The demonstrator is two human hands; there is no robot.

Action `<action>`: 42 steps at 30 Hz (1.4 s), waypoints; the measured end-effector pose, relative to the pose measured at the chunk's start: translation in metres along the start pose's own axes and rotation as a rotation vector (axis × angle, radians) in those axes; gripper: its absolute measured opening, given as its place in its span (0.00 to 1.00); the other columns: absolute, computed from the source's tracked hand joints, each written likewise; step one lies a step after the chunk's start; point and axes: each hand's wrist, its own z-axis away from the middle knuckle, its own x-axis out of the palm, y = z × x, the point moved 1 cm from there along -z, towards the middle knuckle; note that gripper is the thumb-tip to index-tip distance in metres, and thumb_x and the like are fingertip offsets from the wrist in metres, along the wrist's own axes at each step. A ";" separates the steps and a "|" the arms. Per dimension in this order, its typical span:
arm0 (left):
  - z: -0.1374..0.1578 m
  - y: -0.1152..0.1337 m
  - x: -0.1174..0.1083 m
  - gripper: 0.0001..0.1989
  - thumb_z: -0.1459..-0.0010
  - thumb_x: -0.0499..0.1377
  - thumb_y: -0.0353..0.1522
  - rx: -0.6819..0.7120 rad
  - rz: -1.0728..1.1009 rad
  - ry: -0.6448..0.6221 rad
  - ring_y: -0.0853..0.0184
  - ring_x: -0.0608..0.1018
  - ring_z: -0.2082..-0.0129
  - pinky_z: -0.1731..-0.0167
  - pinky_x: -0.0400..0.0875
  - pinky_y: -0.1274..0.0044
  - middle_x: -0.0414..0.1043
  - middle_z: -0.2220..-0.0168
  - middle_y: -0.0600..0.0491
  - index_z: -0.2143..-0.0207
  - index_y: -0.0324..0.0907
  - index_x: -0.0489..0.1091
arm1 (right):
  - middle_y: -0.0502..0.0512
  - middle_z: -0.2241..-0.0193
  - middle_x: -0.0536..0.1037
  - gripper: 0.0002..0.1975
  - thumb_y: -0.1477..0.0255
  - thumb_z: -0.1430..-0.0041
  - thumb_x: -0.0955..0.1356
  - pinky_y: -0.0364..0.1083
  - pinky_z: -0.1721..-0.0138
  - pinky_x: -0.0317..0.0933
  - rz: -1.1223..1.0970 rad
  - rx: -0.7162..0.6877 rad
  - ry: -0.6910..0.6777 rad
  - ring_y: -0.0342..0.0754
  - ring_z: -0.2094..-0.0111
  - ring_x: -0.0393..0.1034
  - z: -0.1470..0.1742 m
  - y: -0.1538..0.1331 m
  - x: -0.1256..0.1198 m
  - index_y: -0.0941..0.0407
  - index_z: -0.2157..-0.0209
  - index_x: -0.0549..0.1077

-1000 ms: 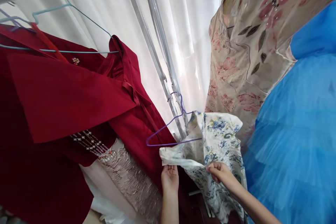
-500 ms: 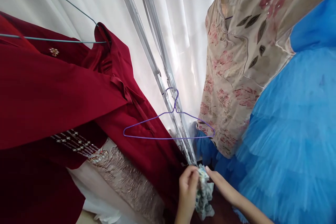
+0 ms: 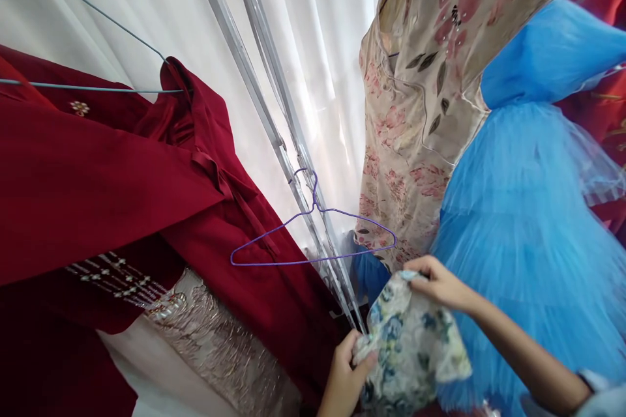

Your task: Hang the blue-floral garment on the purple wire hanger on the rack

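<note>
A pale garment with blue and green flowers (image 3: 398,345) is stretched between both of my hands, low in the head view. My left hand (image 3: 346,368) pinches its left edge. Higher up and to the right, my right hand (image 3: 440,283) grips its top edge between thumb and fingers. The cloth hangs loosely below, and its lower part runs out of the frame. Just above my hands, an empty purple wire hanger (image 3: 313,263) hangs by its hook from a grey metal stand (image 3: 274,111).
Dark red garments (image 3: 161,189) hang at left on a light blue hanger (image 3: 112,21). At right hang a beige floral dress (image 3: 396,137) and a blue tulle dress (image 3: 513,208). A white curtain (image 3: 317,45) covers the back.
My right hand has moved up and to the right, away from the left. The bunched floral garment is now spread out between them. The view has shifted to the right.
</note>
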 end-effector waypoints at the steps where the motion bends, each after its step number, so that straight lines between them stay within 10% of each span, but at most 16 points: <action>1: 0.003 0.004 -0.002 0.21 0.53 0.68 0.48 0.034 -0.042 0.060 0.58 0.73 0.61 0.60 0.68 0.74 0.73 0.66 0.50 0.64 0.42 0.74 | 0.49 0.81 0.68 0.12 0.69 0.46 0.66 0.42 0.75 0.50 0.026 -0.019 0.063 0.43 0.77 0.58 -0.008 -0.001 -0.017 0.59 0.80 0.70; 6: 0.019 0.033 -0.009 0.18 0.55 0.69 0.47 0.143 -0.192 0.157 0.60 0.72 0.67 0.65 0.69 0.75 0.70 0.72 0.51 0.69 0.43 0.75 | 0.49 0.82 0.67 0.12 0.68 0.49 0.66 0.42 0.74 0.54 -0.002 -0.135 0.233 0.43 0.77 0.59 -0.068 -0.011 -0.065 0.57 0.82 0.68; 15: 0.060 0.072 -0.035 0.20 0.57 0.70 0.45 0.120 0.337 0.276 0.66 0.70 0.75 0.74 0.66 0.78 0.68 0.74 0.54 0.65 0.45 0.71 | 0.50 0.78 0.72 0.06 0.69 0.48 0.66 0.41 0.75 0.56 -0.335 -0.058 -0.070 0.43 0.77 0.62 -0.129 -0.049 -0.006 0.57 0.72 0.70; 22: 0.031 0.128 -0.146 0.06 0.48 0.62 0.34 0.274 -0.638 0.205 0.62 0.71 0.68 0.67 0.66 0.77 0.71 0.71 0.52 0.71 0.41 0.74 | 0.45 0.82 0.64 0.04 0.73 0.50 0.66 0.39 0.81 0.46 -0.309 -0.021 -0.088 0.39 0.82 0.53 -0.114 -0.058 -0.031 0.58 0.71 0.71; 28: -0.018 0.184 -0.192 0.11 0.43 0.49 0.29 0.459 -1.087 0.296 0.60 0.74 0.59 0.55 0.67 0.73 0.74 0.61 0.51 0.63 0.43 0.70 | 0.45 0.82 0.63 0.10 0.67 0.45 0.67 0.39 0.80 0.47 -0.135 -0.071 -0.142 0.38 0.81 0.53 -0.116 -0.080 -0.039 0.58 0.76 0.70; 38: -0.066 0.232 -0.152 0.25 0.39 0.54 0.32 0.700 -0.727 0.415 0.60 0.73 0.44 0.45 0.66 0.69 0.57 0.34 0.44 0.40 0.46 0.58 | 0.50 0.77 0.76 0.08 0.68 0.48 0.67 0.42 0.74 0.58 -0.233 0.028 -0.071 0.44 0.76 0.65 -0.119 -0.061 -0.032 0.59 0.74 0.73; 42: -0.059 0.236 -0.133 0.19 0.39 0.55 0.33 0.606 -0.937 0.489 0.59 0.76 0.51 0.51 0.69 0.69 0.72 0.48 0.45 0.45 0.44 0.65 | 0.52 0.76 0.78 0.09 0.68 0.47 0.68 0.42 0.72 0.61 -0.311 -0.004 -0.011 0.45 0.74 0.69 -0.115 -0.067 -0.030 0.60 0.74 0.75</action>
